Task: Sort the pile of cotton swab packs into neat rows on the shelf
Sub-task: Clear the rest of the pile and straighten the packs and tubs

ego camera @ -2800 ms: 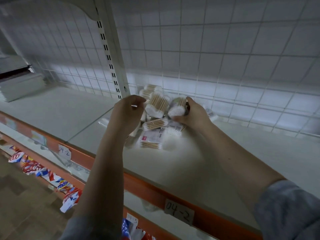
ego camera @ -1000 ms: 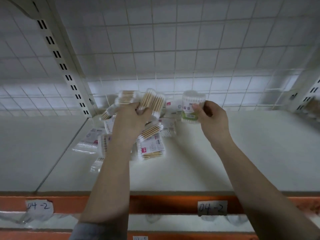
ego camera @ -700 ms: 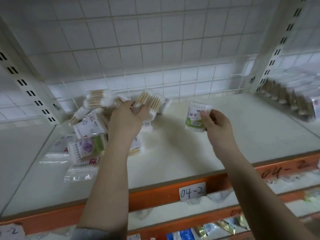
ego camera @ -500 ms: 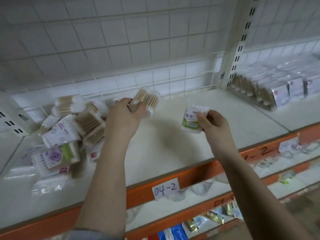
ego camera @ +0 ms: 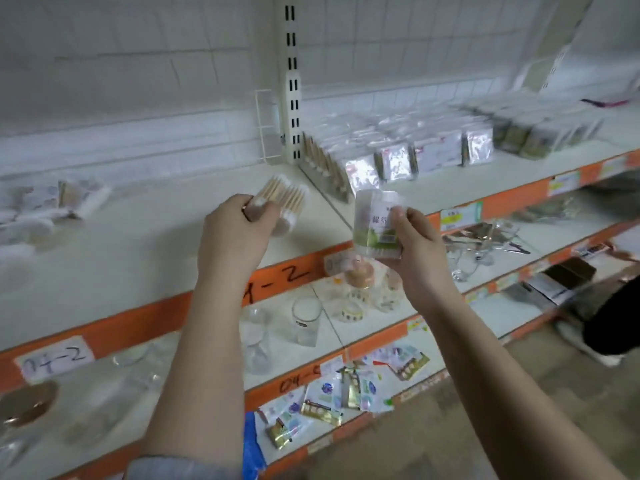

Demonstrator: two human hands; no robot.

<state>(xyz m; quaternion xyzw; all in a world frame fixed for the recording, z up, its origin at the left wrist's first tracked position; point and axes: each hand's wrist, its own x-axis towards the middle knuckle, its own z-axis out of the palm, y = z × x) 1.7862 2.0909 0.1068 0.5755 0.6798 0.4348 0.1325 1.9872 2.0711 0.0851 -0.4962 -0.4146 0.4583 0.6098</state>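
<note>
Gripping a clear crinkly pack of wooden-stick cotton swabs (ego camera: 284, 202), my left hand (ego camera: 235, 233) has its fingers (ego camera: 254, 213) curled round the pack's near end, and the tan sticks fan out past the knuckles above the pale, smooth shelf (ego camera: 138, 251). My right hand (ego camera: 414, 244) holds a small clear swab pack with a green-and-white label (ego camera: 375, 225) upright, thumb on its front, fingers wrapped behind; it hangs out past the shelf's orange front edge (ego camera: 145, 317). Far left on the same shelf lies the blurred pile of swab packs (ego camera: 48, 206), loose and jumbled. Beyond the slotted white upright (ego camera: 292, 81), glossy packs stand in neat rows (ego camera: 408, 157), leaning on one another. On the lower shelf sit clear glass tumblers (ego camera: 304, 320), round and empty. Both forearms reach forward, bare to the grey sleeve (ego camera: 173, 467).
</note>
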